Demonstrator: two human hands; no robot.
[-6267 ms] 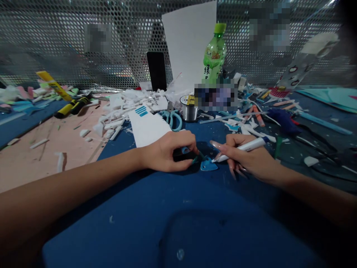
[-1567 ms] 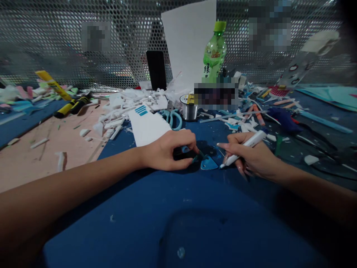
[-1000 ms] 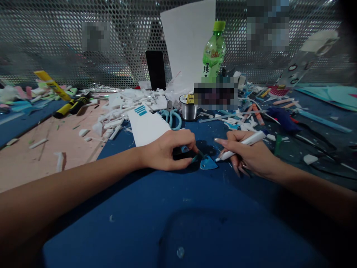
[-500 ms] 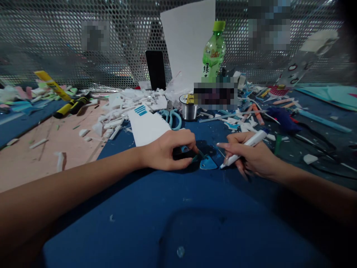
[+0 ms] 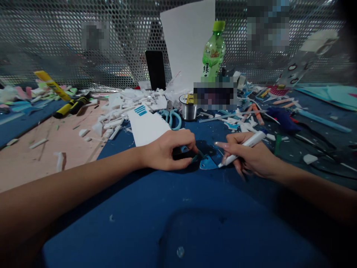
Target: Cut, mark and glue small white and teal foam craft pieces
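Note:
My left hand (image 5: 171, 150) rests on the blue tabletop (image 5: 150, 208), thumb and fingers curled into a pinch at the left end of a small blue fan-shaped piece (image 5: 208, 162) with a hole in it. Part of that piece is hidden by the fingertips. In my right hand (image 5: 248, 156) is a white marker pen (image 5: 245, 148), slanted with its tip down. The tip meets the right corner of the blue piece. Behind my left hand lies a white sheet with blue stripes (image 5: 149, 126), beside light-blue-handled scissors (image 5: 175, 121).
Behind the hands stand a spool of clear line (image 5: 189, 109), a green bottle (image 5: 213, 56) and a black phone (image 5: 155, 70). White foam scraps (image 5: 134, 100) pile up at the back left. Yellow glue tubes (image 5: 65, 108) lie further left. A dark blue tool with a cable (image 5: 284, 120) lies at right.
My right hand has shifted slightly left, bringing the marker tip from just beside the blue piece to its right corner. The left hand stays in place.

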